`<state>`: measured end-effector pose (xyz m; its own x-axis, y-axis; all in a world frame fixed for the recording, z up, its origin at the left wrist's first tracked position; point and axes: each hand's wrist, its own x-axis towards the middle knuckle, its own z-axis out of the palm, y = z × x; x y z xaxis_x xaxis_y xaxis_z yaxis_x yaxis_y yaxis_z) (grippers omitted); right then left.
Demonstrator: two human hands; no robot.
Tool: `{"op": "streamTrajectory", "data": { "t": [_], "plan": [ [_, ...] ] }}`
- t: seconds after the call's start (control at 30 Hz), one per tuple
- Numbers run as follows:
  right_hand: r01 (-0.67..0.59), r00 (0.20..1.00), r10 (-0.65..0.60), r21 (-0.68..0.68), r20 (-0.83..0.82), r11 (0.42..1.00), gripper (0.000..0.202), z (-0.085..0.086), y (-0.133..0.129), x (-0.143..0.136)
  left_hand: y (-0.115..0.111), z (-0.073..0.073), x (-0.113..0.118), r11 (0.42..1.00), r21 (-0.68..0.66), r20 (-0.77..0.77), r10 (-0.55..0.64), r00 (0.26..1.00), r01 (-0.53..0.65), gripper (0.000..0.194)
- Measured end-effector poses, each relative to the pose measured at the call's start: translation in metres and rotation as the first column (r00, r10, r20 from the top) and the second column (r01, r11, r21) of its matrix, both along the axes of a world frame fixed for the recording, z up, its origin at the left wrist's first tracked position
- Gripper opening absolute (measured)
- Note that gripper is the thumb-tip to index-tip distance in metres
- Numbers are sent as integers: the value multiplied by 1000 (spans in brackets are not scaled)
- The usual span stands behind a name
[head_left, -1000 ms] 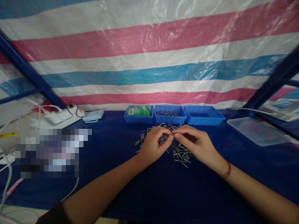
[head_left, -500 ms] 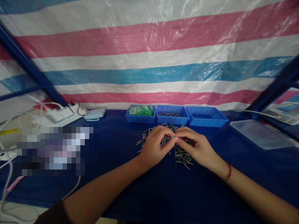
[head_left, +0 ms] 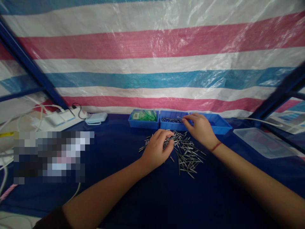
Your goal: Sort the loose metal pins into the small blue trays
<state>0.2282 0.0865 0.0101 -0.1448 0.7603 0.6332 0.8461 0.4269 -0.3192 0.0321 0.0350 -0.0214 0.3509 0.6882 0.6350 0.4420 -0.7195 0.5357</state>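
Note:
A loose pile of thin silver pop rivets [head_left: 189,154] is spread on the blue table. My left hand [head_left: 157,148] hovers over the pile's left side, thumb and fingers apart, with nothing visible between them. Over the right part of the middle blue bin [head_left: 173,126], my right hand [head_left: 199,127] pinches a small metal pin that looks like one of the rivets. That bin has more rivets lying in it. Part of the right blue bin [head_left: 220,127] is hidden behind my right hand.
Green plastic packets [head_left: 145,115] fill the left blue bin [head_left: 143,124]. A translucent lid [head_left: 264,143] lies to the right. On the left are a power strip [head_left: 59,119] with cables, a light-blue case [head_left: 96,118] and a blurred-out item. A striped tarp [head_left: 152,47] hangs behind.
My hands have come apart. My right hand has moved up and right from the pile to the middle bin; my left hand stays over the pile and its fingers have opened.

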Motion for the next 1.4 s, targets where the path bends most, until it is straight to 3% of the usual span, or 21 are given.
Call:
{"op": "streamTrajectory", "data": {
  "t": [0.17, 0.37, 0.67, 0.83, 0.97, 1.07, 1.17, 1.4],
  "plan": [
    [-17, 999, 18, -40, 28, 999, 19, -6, -14, -2, 4, 2, -1, 997, 67, -173, 44, 984, -33, 24],
    [-94, 994, 84, -156, -72, 983, 15, -13, -43, 4, 5, 2, 4, 996, 83, -473, 23, 881, 19, 18],
    [-152, 982, 132, -155, -132, 976, 14, -2, -53, -6, 0, 1, 9, 992, 22, -566, 115, 816, -124, 12],
    [-167, 972, 144, -115, -187, 979, 14, 7, -61, -6, -1, 2, 12, 992, 8, -411, 120, 904, -128, 12],
    [-224, 949, 168, -196, -266, 955, 12, -2, -62, -12, 0, 2, 11, 991, -66, -165, 104, 981, -116, 9],
    [-337, 893, 195, -316, -405, 887, 12, -12, -61, -21, -1, -1, 11, 987, -96, -45, 126, 991, -130, 5],
    [-456, 791, 197, -344, -579, 821, 17, -17, -62, -27, -2, -3, 10, 985, -105, 13, 141, 990, -138, 2],
    [-550, 668, 192, -303, -719, 778, 19, -11, -65, -27, -2, -6, 9, 973, -222, 107, 91, 990, -66, 5]
  ]
}}
